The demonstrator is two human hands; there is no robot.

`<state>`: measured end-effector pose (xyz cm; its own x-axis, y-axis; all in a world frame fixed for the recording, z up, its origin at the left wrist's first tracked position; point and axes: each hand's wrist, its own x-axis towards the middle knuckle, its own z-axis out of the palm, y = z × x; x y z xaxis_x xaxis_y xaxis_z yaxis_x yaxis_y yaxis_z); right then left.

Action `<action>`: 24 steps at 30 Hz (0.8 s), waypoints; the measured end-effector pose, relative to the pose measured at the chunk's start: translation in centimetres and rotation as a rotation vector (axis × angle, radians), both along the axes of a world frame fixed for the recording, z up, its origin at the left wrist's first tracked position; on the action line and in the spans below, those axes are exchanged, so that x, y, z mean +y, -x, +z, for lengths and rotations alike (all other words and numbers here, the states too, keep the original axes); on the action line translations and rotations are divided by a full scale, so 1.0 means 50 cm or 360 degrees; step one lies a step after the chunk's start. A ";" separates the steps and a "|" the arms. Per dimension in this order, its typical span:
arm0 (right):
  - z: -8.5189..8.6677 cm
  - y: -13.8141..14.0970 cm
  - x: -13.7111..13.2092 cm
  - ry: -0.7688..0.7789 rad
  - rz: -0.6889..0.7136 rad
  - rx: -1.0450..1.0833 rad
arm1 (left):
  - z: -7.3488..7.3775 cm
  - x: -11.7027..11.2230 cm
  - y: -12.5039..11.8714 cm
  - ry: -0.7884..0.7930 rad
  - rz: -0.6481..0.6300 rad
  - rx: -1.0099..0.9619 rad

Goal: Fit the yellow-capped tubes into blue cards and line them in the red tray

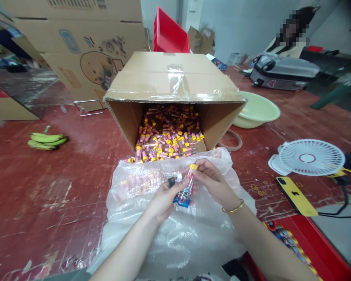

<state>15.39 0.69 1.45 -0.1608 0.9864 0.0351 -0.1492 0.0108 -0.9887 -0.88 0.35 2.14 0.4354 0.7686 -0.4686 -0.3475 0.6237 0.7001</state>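
Observation:
My left hand [164, 198] grips a small see-through tube with a yellow cap [193, 166], along with a blue and dark printed piece [183, 202] that looks like a label or small packet. The fingers of my right hand [213, 180] pinch the tube near its cap. Both hands are above a translucent plastic sheet or bag [204, 230] spread before me. Just beyond lies a cardboard box [175, 84] on its side, its mouth towards me. Inside it are several loose tubes [169, 142] with yellow caps and pink contents. More tubes show faintly through the plastic.
On the right are a white fan [324, 158], a yellow phone [296, 196], cables, and a red tray [312, 238] with printed strips. A green basin [259, 107] stands beside the box. Bananas [46, 140] lie left. Behind are a suitcase [283, 72] and a person.

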 end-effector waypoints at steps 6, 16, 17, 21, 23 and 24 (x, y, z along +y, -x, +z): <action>-0.020 0.021 -0.044 -0.0289 0.0132 -0.0409 | 0.007 0.004 -0.019 0.0033 0.0086 -0.0106; 0.001 0.031 -0.061 -0.0580 -0.0058 -0.0788 | 0.017 0.004 -0.028 -0.0023 0.0059 -0.0043; 0.000 0.030 -0.060 -0.0589 -0.0087 -0.0794 | 0.017 0.004 -0.027 -0.0043 0.0033 -0.0031; -0.005 0.014 -0.054 -0.0562 -0.0175 -0.0737 | 0.015 0.003 -0.011 -0.0132 -0.0112 0.0070; 0.000 -0.003 -0.048 -0.0455 -0.0087 -0.0625 | 0.013 0.002 -0.001 -0.0133 -0.0121 0.0114; 0.004 -0.014 -0.044 -0.0379 -0.0003 -0.0545 | 0.012 0.002 0.003 -0.0127 -0.0122 0.0122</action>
<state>16.08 -1.50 1.65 -0.2008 0.9574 0.2073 0.1879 0.2454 -0.9510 -1.02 0.45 2.75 0.4597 0.7704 -0.4418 -0.2442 0.5880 0.7711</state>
